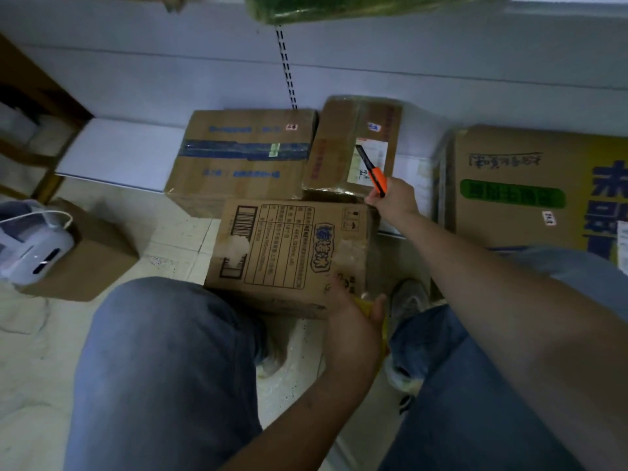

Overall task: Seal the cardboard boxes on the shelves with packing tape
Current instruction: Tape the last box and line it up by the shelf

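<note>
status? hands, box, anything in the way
Right hand grips orange box cutter, raised over back boxes. Left hand holds yellow tape roll at printed box corner. Nothing in the way.

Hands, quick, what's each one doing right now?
Left hand: gripping a yellow object at the printed box's corner.
Right hand: holding the orange utility knife.
</note>
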Action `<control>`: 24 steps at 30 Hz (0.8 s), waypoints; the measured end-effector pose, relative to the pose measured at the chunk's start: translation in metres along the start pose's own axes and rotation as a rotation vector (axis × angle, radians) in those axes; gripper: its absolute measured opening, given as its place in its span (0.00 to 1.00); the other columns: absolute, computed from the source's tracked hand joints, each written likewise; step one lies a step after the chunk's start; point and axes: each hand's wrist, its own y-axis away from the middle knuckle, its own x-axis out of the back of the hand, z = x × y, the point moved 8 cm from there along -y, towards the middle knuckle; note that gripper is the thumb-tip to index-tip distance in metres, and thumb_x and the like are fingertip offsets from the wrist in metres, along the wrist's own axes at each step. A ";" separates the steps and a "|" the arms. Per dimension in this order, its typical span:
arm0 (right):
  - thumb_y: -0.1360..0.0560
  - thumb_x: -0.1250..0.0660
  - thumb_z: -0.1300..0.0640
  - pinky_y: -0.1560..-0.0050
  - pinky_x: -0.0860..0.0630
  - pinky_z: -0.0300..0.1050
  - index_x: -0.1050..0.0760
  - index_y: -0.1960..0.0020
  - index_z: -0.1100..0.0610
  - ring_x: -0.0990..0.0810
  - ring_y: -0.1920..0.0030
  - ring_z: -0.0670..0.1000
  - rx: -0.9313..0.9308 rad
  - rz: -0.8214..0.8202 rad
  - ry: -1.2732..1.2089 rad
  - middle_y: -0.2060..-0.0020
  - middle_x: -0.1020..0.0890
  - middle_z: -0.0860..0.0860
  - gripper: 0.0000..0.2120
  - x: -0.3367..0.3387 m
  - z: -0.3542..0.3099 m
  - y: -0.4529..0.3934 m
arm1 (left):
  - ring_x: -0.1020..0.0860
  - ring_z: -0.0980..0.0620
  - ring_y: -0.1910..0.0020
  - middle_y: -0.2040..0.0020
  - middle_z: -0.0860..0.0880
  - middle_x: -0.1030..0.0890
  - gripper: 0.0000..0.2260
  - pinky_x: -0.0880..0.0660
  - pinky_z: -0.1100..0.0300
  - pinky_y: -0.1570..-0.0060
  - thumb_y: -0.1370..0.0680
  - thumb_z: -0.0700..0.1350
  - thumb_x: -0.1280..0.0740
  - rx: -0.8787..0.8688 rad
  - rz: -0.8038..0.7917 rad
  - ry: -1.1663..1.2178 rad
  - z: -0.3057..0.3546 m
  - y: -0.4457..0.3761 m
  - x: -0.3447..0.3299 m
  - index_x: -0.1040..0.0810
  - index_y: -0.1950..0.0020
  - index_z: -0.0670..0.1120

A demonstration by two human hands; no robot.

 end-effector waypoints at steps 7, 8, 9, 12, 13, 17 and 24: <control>0.25 0.27 0.52 0.45 0.25 0.49 0.25 0.39 0.57 0.21 0.44 0.57 -0.065 -0.053 0.166 0.47 0.20 0.55 0.18 -0.009 -0.005 0.005 | 0.17 0.43 0.52 0.28 0.48 0.27 0.48 0.18 0.44 0.55 0.22 0.61 0.34 0.014 -0.033 -0.068 -0.029 -0.002 -0.011 0.76 0.28 0.64; 0.25 0.28 0.51 0.46 0.25 0.50 0.28 0.35 0.57 0.21 0.44 0.58 -0.036 -0.016 0.240 0.45 0.20 0.56 0.22 -0.007 -0.010 0.008 | 0.17 0.43 0.51 0.27 0.50 0.29 0.49 0.18 0.43 0.55 0.22 0.60 0.34 0.013 -0.037 -0.059 -0.030 -0.003 -0.012 0.78 0.29 0.65; 0.24 0.28 0.52 0.47 0.26 0.50 0.30 0.32 0.55 0.21 0.44 0.57 -0.010 0.019 0.294 0.43 0.21 0.55 0.24 -0.006 -0.015 0.011 | 0.17 0.44 0.50 0.26 0.51 0.30 0.49 0.18 0.43 0.55 0.22 0.59 0.34 0.004 -0.037 -0.063 -0.029 -0.004 -0.012 0.78 0.28 0.65; 0.23 0.31 0.57 0.55 0.29 0.48 0.37 0.27 0.55 0.21 0.50 0.55 0.071 0.106 0.436 0.40 0.25 0.56 0.27 -0.004 -0.030 0.020 | 0.19 0.45 0.46 0.27 0.50 0.28 0.47 0.20 0.50 0.47 0.20 0.57 0.35 -0.011 -0.040 -0.117 -0.025 -0.002 -0.009 0.74 0.23 0.56; 0.25 0.28 0.55 0.56 0.28 0.48 0.37 0.28 0.56 0.20 0.49 0.57 0.072 0.130 0.465 0.37 0.28 0.58 0.30 -0.001 -0.031 0.021 | 0.19 0.45 0.44 0.28 0.48 0.27 0.46 0.22 0.53 0.46 0.20 0.56 0.36 -0.012 -0.041 -0.141 -0.026 -0.002 -0.009 0.73 0.22 0.53; 0.27 0.27 0.44 0.51 0.23 0.51 0.28 0.38 0.57 0.20 0.48 0.59 -0.085 0.102 0.365 0.44 0.22 0.57 0.25 0.009 -0.016 0.021 | 0.19 0.43 0.51 0.40 0.42 0.19 0.45 0.21 0.50 0.50 0.19 0.56 0.38 -0.015 -0.075 -0.202 -0.028 -0.004 -0.012 0.76 0.24 0.51; 0.21 0.36 0.44 0.58 0.27 0.45 0.24 0.45 0.57 0.21 0.54 0.57 -0.023 0.016 0.252 0.53 0.20 0.55 0.17 -0.023 -0.017 0.052 | 0.19 0.41 0.50 0.40 0.41 0.19 0.44 0.22 0.51 0.52 0.18 0.54 0.38 -0.078 -0.068 -0.176 -0.027 -0.013 -0.009 0.74 0.23 0.49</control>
